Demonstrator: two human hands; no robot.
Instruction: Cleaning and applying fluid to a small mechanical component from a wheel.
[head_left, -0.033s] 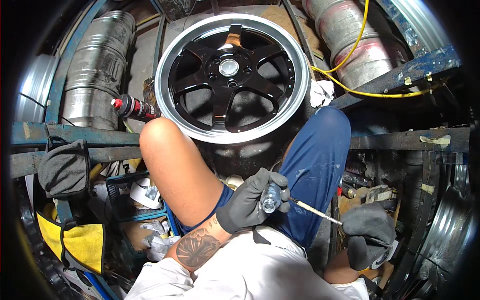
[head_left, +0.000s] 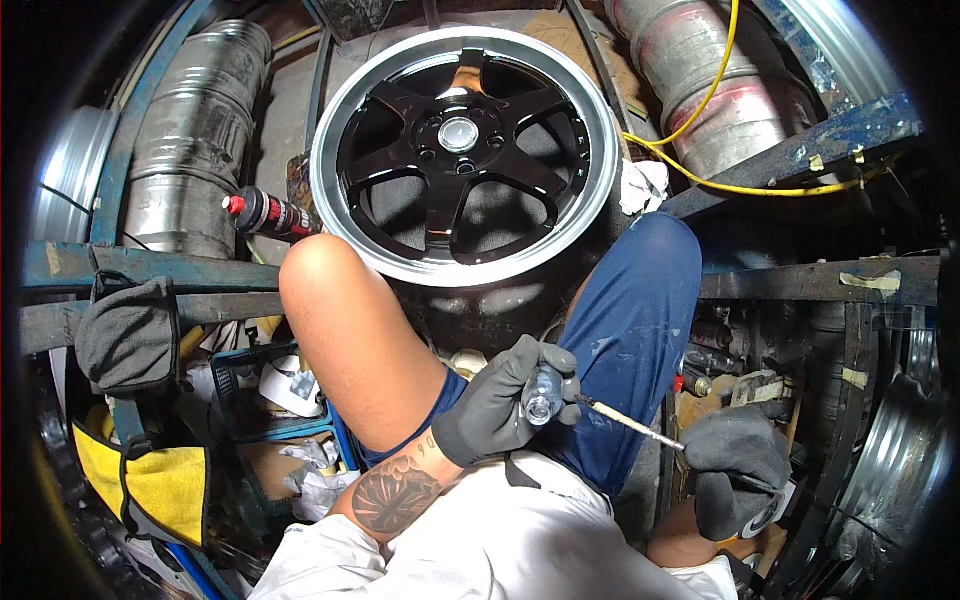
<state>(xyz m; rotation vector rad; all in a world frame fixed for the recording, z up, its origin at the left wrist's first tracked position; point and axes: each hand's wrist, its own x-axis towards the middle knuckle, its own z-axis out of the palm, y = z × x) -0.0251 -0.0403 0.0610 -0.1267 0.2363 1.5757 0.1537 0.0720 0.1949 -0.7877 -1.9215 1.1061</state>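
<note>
My left hand (head_left: 500,400), in a dark grey glove, is closed around a small clear glass bottle (head_left: 541,398) over my lap. A thin brush (head_left: 630,422), with a dark tip and a pale, paint-crusted shaft, points at the bottle; its tip is close beside the left fingers. My right hand (head_left: 738,465), gloved too, grips its far end. Part of a round, whitish thing (head_left: 768,515) shows at the right palm, mostly hidden. Beyond my knees lies a wheel rim (head_left: 440,215) with glossy black spokes, a silver lip and a round centre cap (head_left: 458,135).
A black bottle with a red cap (head_left: 272,216) lies left of the rim. Metal drums (head_left: 195,140) and blue-painted frame bars (head_left: 820,150) flank it. A yellow cable (head_left: 720,187) runs at right, near crumpled white paper (head_left: 643,185). Grey and yellow cloths (head_left: 150,485) hang at left.
</note>
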